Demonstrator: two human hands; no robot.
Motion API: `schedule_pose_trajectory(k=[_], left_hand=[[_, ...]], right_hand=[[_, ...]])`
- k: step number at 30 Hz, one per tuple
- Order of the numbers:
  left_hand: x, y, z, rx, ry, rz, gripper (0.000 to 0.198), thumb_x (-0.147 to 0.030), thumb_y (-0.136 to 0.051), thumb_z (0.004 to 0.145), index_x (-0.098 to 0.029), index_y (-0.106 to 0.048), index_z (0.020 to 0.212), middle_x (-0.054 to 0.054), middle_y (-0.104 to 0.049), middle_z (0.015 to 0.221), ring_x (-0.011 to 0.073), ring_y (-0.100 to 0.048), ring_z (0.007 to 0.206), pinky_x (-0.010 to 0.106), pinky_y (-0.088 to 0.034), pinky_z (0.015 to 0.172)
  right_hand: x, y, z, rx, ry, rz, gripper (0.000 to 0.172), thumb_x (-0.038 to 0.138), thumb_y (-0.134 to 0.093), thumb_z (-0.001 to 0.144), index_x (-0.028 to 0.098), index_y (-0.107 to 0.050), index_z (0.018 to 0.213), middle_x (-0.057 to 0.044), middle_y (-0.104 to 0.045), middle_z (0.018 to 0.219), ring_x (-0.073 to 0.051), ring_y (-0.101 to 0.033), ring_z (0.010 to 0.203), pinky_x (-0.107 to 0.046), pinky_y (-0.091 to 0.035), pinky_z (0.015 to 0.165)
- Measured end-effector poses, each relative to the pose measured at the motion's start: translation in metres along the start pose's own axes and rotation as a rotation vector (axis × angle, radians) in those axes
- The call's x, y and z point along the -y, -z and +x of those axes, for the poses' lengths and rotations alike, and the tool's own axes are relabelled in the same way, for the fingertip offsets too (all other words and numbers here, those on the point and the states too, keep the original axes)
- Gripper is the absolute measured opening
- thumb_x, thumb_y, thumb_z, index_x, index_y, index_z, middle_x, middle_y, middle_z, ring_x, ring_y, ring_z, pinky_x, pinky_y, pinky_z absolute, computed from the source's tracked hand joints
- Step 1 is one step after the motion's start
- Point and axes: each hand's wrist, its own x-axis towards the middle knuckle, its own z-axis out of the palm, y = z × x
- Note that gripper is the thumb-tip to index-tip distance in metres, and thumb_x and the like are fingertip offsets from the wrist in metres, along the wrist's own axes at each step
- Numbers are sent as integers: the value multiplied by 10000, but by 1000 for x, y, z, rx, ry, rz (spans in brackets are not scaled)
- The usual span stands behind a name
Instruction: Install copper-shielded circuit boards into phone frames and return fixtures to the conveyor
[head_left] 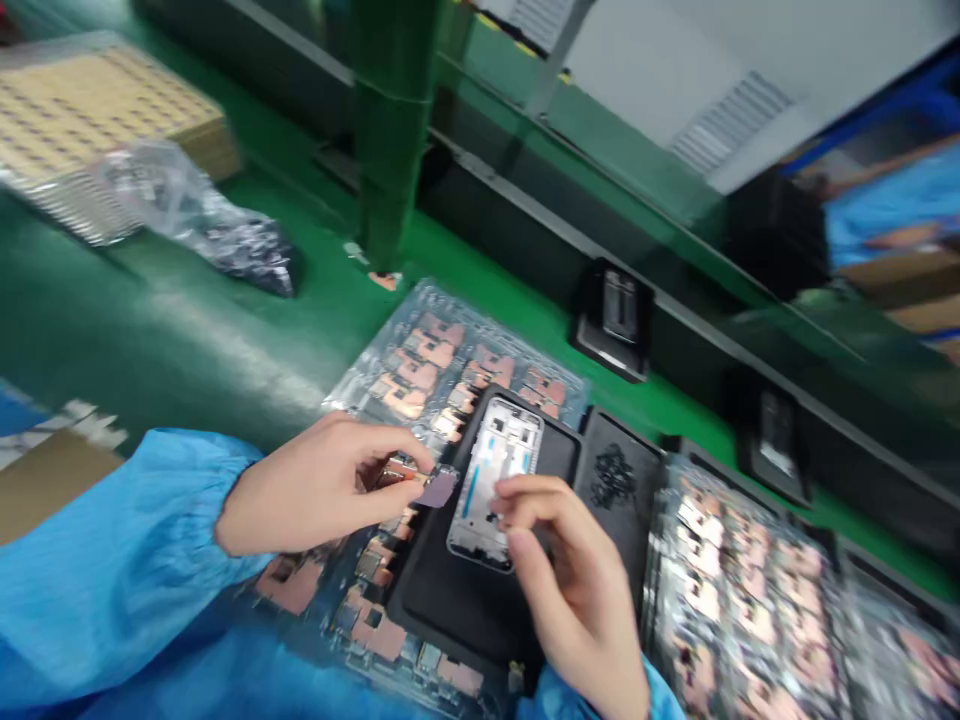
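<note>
The black tray [480,620] is taken as reference. A metal phone mid-frame [499,450] lies in the tray's left recess. A small component with a mauve film tab [437,488] is pinched between thumb and forefinger of the left hand [315,490], just left of the frame. The right hand [570,580] is curled, fingertips pressed on the frame. Handling by tab and edges is judged best. Copper-faced parts in clear plastic trays [420,360] lie around the tray.

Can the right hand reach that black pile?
Probably yes. The right hand is on the phone frame, beside the black pile in the next tray compartment; only a low divider lies between.
</note>
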Motion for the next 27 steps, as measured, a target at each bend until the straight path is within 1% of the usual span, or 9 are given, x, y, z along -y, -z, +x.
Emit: schedule_pose_trajectory(k=[2, 4, 7, 10, 13, 16, 18, 22, 27], left_hand=[[-14, -9, 24, 62, 17, -95, 164, -358, -649, 878, -261, -747, 967, -52, -604, 561, 128, -547, 490, 237, -394, 467], [-22, -16, 40, 153, 62, -212, 192, -369, -656, 865, -246, -745, 983, -37, -650, 586, 148, -620, 523, 224, -445, 477], [-26, -19, 49, 257, 143, -346, 215, -367, -661, 873, -226, -730, 1020, -12, -711, 648, 174, -703, 607, 231, -547, 565], [-26, -20, 50, 319, 195, -413, 213, -351, -665, 873, -215, -722, 1027, 2, -734, 684, 178, -724, 644, 238, -576, 616], [-22, -23, 50, 313, 190, -365, 215, -366, -669, 864, -228, -737, 1013, -20, -681, 628, 141, -651, 570, 203, -503, 535], [-19, -26, 50, 291, 139, -241, 172, -343, -671, 848, -251, -761, 964, -66, -508, 510, 84, -433, 456, 179, -331, 434], [-18, -27, 50, 288, 106, -203, 161, -323, -661, 849, -260, -768, 951, -75, -446, 495, 76, -357, 450, 182, -290, 429], [-20, -24, 48, 276, 62, -154, 161, -331, -646, 861, -271, -770, 945, -71, -467, 510, 80, -387, 463, 177, -327, 449], [-20, -21, 48, 271, 10, -67, 172, -324, -620, 871, -286, -774, 938, -58, -535, 549, 98, -482, 513, 172, -390, 494]], right_hand=[[1, -4, 8, -16, -8, 70, 160, 281, -533, 1042, 218, -622, 925, -95, -653, 1108, -237, -642, 1026, -341, -532, 880], [-4, -4, 13, -78, -32, 163, 167, 290, -540, 1046, 209, -616, 921, -86, -649, 1066, -212, -654, 939, -308, -546, 810], [-11, -3, 14, -122, -42, 272, 165, 282, -564, 1044, 203, -619, 910, -58, -622, 990, -168, -633, 808, -264, -535, 723], [-14, -2, 12, -103, -53, 287, 141, 250, -574, 1042, 209, -625, 917, -41, -604, 948, -167, -623, 825, -255, -519, 724], [-15, -3, 12, -72, -63, 215, 102, 222, -576, 1035, 219, -626, 947, -43, -612, 973, -179, -625, 863, -271, -516, 753], [-15, -5, 13, -43, -33, 117, 88, 192, -562, 1030, 224, -618, 970, -42, -619, 993, -177, -626, 873, -281, -514, 782], [-14, -6, 13, -31, -20, 84, 99, 174, -550, 1030, 225, -613, 973, -37, -618, 993, -168, -628, 857, -274, -516, 774], [-13, -9, 13, -34, -27, 67, 103, 153, -557, 1022, 227, -613, 979, -29, -620, 985, -156, -632, 831, -259, -520, 741], [-14, -12, 12, -37, -62, 103, 103, 154, -567, 1019, 232, -618, 975, -24, -627, 969, -154, -640, 811, -255, -532, 718]])
